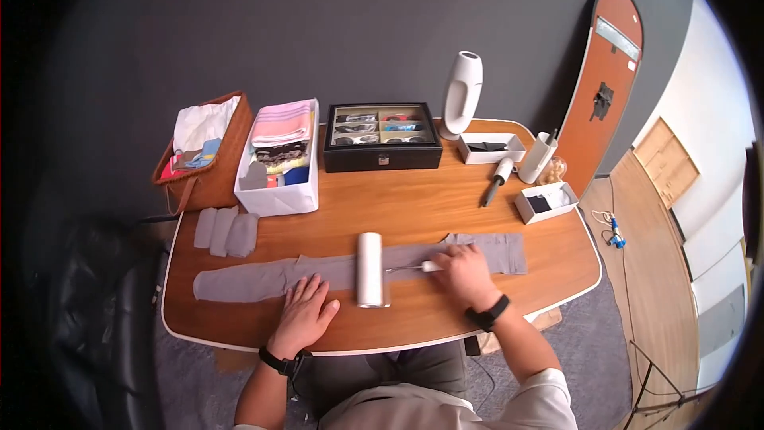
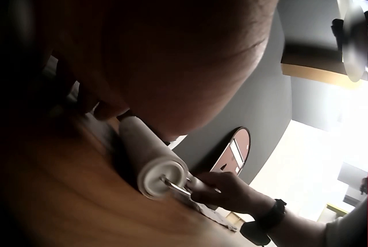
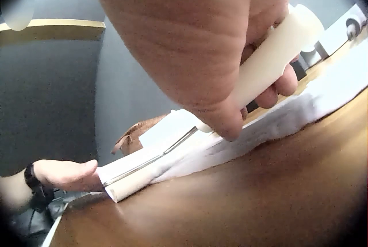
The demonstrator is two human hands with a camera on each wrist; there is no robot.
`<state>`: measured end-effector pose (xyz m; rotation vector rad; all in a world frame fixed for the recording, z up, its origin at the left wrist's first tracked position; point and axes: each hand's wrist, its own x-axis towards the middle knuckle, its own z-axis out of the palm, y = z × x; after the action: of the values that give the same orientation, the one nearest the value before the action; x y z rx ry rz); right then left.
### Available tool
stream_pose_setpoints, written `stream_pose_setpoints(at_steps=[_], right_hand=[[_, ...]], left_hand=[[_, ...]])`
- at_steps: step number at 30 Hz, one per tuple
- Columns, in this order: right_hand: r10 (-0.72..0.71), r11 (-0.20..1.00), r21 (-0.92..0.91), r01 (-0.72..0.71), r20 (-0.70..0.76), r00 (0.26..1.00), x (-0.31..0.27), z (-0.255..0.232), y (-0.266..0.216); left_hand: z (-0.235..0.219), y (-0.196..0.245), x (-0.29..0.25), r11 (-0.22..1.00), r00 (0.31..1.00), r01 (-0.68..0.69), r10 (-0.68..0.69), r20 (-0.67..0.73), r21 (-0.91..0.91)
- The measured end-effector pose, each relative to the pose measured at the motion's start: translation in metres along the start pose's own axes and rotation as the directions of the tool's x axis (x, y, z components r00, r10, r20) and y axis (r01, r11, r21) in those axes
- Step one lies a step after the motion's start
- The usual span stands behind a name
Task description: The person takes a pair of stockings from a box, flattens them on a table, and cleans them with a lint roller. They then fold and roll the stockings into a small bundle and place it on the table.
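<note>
A long grey piece of knit fabric, like a stocking (image 1: 247, 282), lies flat across the table. Over its middle sits the white roll of a lint roller (image 1: 369, 271), upright in the head view and crossing the fabric's width. My right hand (image 1: 468, 277) grips the white handle (image 3: 270, 57), fingers and thumb curled round it. Left of the roll, my left hand (image 1: 301, 318) rests with fingers extended on the fabric's near edge. In the left wrist view the roll's end (image 2: 162, 178) and its bent metal rod show. Folded grey bundles (image 1: 227, 231) lie at the table's left.
Along the back stand a woven basket (image 1: 240, 143), a white box of folded textiles (image 1: 278, 199) and a black glasses case (image 1: 382, 161). Farther right are a white tower device (image 1: 463, 95), small white trays (image 1: 547, 213) and a black-handled tool (image 1: 497, 181). A tall panel (image 1: 609, 72) leans behind.
</note>
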<state>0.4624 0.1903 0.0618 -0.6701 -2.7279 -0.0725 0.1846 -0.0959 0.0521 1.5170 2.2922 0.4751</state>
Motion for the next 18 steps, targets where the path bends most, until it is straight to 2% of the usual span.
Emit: stream_pose_setpoints(at_steps=[1, 2, 6, 9, 15, 18], right_hand=[[0.03, 0.999, -0.023, -0.029, 0.042, 0.999, -0.007, -0.01, 0.009], [0.044, 0.999, -0.033, -0.042, 0.035, 0.998, -0.015, -0.015, 0.02], [0.148, 0.989, -0.025, -0.147, 0.027, 0.989, -0.042, -0.031, 0.046], [0.154, 0.988, -0.024, -0.153, 0.023, 0.988, -0.05, -0.03, 0.053], [0.1, 0.994, 0.045, -0.102, 0.039, 0.994, -0.026, -0.026, 0.024], [0.061, 0.994, 0.095, -0.062, 0.01, 0.998, -0.013, -0.009, 0.011]], left_hand=[[0.0, -0.003, -0.002, 1.0, 1.0, 0.0, 0.0, 0.004, 0.023], [0.004, -0.009, -0.003, 1.0, 0.999, -0.004, 0.004, -0.035, 0.014], [0.001, -0.008, -0.004, 0.999, 0.999, 0.023, -0.021, -0.045, 0.041], [-0.001, -0.005, -0.003, 0.999, 0.999, 0.027, -0.026, -0.04, 0.043], [-0.008, -0.013, -0.007, 1.0, 0.999, 0.026, -0.026, -0.023, -0.005], [-0.009, -0.019, -0.009, 1.0, 0.999, 0.019, -0.019, -0.025, -0.022]])
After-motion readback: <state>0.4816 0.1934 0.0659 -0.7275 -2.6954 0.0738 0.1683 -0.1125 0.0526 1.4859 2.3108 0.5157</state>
